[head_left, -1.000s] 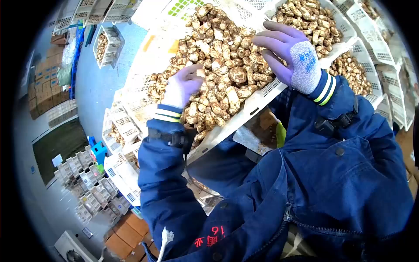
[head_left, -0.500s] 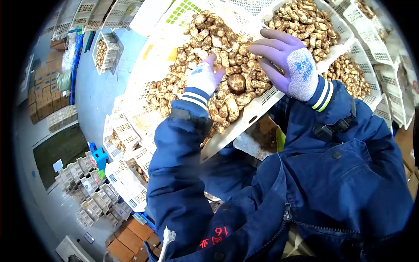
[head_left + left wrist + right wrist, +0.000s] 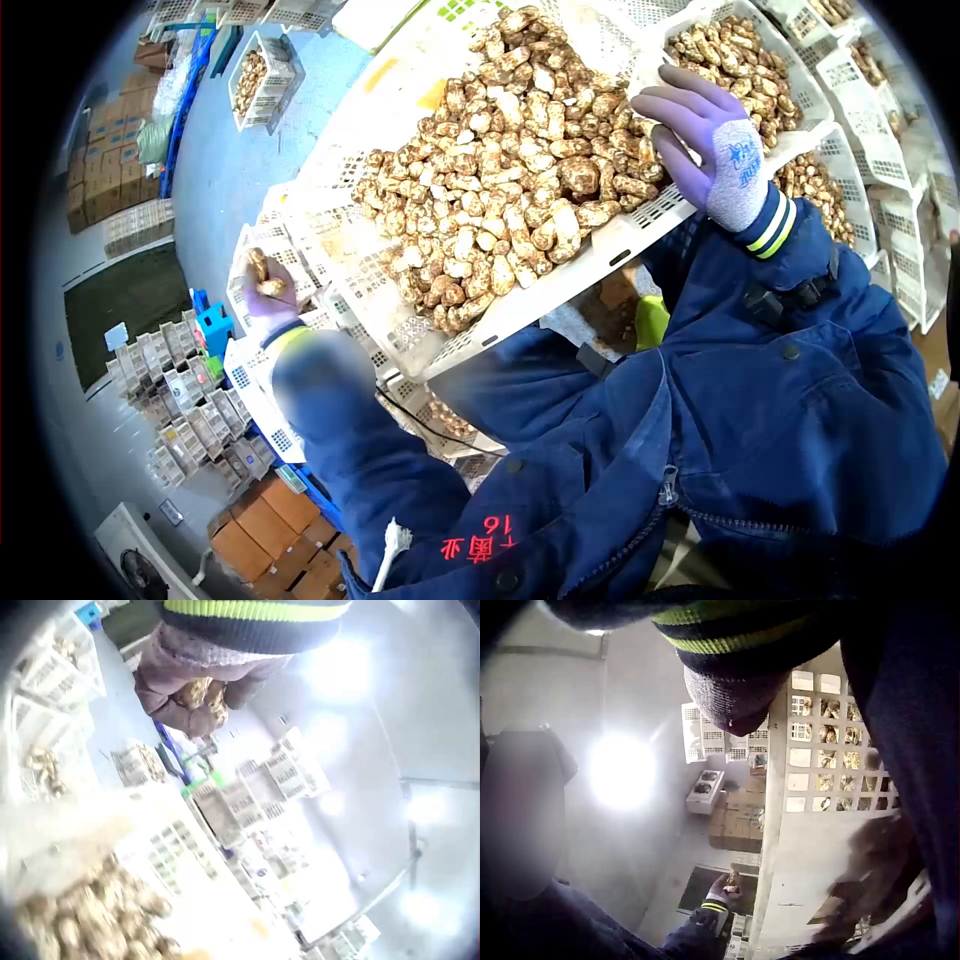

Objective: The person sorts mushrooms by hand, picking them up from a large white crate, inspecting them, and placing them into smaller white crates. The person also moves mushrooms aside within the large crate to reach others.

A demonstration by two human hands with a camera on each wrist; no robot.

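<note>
A heap of brown-and-white mottled mushrooms (image 3: pixel 500 180) fills a large white perforated crate (image 3: pixel 455 352) in the head view. Out to the left of it, my gloved left hand (image 3: pixel 272 300) grips a couple of mushrooms (image 3: pixel 262 272) over smaller white crates. The left wrist view shows curled fingers around the same mushrooms (image 3: pixel 193 693). My right hand (image 3: pixel 715 150), in a purple-and-white glove, hovers by the heap's right edge with its fingers extended and nothing held. In the right wrist view the right hand's fingers are mostly hidden behind its palm (image 3: pixel 724 697).
More mushrooms lie in a white crate (image 3: pixel 815 95) at the upper right, with other crates stacked beyond. Small white crates (image 3: pixel 262 385) stand at the left below the big one. A filled crate (image 3: pixel 285 90) sits on the blue floor; cardboard boxes (image 3: pixel 265 525) are at lower left.
My left hand has left the heap and swung out to the left, now holding mushrooms. The right hand stays near the heap's right edge. The head view has shifted slightly.
</note>
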